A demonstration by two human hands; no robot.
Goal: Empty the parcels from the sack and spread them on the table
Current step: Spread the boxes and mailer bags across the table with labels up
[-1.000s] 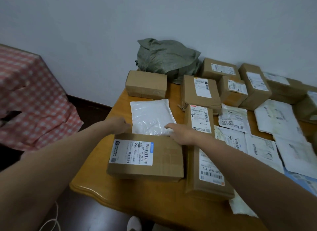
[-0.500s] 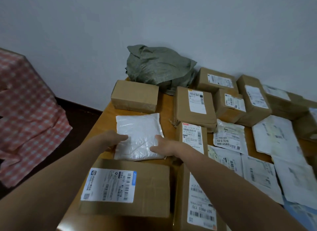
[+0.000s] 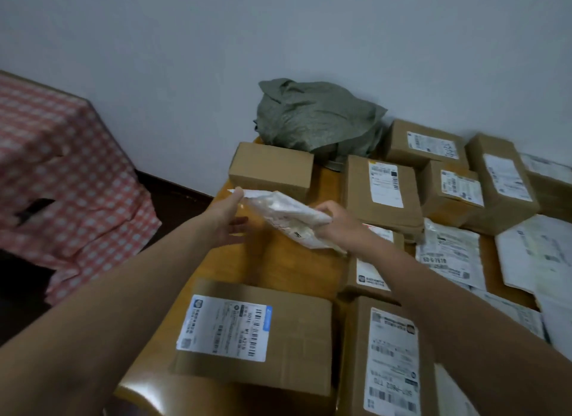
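White mailer (image 3: 288,216) between left hand (image 3: 227,219), right hand (image 3: 339,227)

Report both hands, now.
Left hand: open, fingers straight, one tip touching a corner of the white mailer.
Right hand: closed, gripping the white mailer's other end.
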